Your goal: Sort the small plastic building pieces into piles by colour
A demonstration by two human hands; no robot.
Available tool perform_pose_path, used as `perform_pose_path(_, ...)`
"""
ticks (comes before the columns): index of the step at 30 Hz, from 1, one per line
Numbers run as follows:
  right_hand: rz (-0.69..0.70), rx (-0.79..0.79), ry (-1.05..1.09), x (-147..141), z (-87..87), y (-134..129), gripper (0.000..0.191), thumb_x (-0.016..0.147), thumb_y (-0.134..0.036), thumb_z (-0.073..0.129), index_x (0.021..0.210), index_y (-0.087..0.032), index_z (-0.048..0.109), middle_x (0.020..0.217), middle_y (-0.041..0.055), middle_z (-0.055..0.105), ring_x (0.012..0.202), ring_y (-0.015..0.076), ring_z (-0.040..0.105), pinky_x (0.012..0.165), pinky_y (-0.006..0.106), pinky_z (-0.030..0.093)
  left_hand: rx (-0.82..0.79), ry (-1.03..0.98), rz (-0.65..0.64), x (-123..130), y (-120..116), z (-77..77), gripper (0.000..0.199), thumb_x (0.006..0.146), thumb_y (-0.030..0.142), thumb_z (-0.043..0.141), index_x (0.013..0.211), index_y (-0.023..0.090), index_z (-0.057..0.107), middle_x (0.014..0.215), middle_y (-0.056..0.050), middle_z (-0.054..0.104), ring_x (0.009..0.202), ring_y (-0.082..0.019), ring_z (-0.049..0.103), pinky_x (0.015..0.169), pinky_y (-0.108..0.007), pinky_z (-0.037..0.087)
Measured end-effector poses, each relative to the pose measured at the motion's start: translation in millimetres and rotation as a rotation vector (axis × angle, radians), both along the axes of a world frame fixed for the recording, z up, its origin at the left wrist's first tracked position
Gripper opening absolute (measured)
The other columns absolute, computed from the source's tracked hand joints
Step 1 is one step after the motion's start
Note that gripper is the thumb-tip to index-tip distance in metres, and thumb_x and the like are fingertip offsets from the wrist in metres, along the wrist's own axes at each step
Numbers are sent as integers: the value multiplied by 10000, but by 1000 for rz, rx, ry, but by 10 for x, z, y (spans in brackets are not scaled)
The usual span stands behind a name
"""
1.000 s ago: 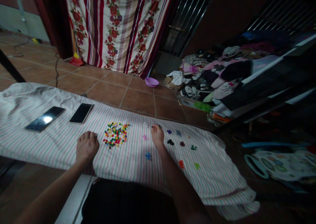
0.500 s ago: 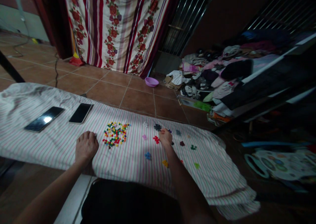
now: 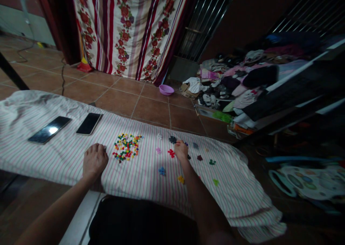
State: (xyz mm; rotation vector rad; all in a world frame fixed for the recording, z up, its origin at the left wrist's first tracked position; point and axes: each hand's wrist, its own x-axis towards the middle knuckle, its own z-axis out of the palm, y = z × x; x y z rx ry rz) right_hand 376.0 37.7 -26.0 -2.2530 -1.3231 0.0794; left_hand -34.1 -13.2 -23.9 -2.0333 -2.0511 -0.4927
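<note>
My left hand rests palm down on the striped cloth, its fingers loosely bent and a little apart, with nothing seen in it. To its right lies a scattered patch of small multicoloured beads. My right hand has its fingertips pinched together beside a dark grey bead pile; whatever they hold is too small to make out. Around that hand sit small single-colour piles: red, pink, white, blue, yellow, maroon, dark green and light green.
Two phones, one with a bright reflection and one dark, lie on the cloth's left part. Beyond the far edge, a purple basin stands on the tiled floor. A heap of clothes is at the right, a floral curtain behind.
The view has shifted very slightly. My right hand stays beside the dark grey pile with its fingertips together; my left hand rests in the same place.
</note>
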Motion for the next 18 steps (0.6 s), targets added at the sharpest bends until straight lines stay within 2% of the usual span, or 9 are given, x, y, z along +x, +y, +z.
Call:
perform_pose_path(5, -12, -57, -14, -19, -8, -74, 315, 747, -108, 460, 915, -185, 715, 898, 61, 722, 856, 180, 652, 787, 261, 469, -17, 10, 17, 0, 1, -3, 262, 900, 280, 351, 957, 155, 575, 982, -125, 598, 914, -256, 515, 798, -383, 354)
perform_pose_path(12, 29, -45, 9, -6, -42, -78, 343, 762, -104, 444, 915, -207, 733, 943, 50, 717, 908, 180, 645, 847, 277, 464, -3, 6, 2, -3, -3, -10, 257, 896, 277, 354, 967, 154, 568, 1005, -133, 594, 929, -264, 512, 804, -384, 355)
perform_pose_path(18, 2, -27, 47, -9, -5, -94, 358, 798, -119, 411, 987, -164, 711, 993, 79, 714, 953, 193, 639, 872, 277, 455, -8, 9, 8, 7, 2, 16, 254, 906, 280, 344, 959, 155, 559, 990, -125, 596, 928, -263, 520, 806, -380, 356)
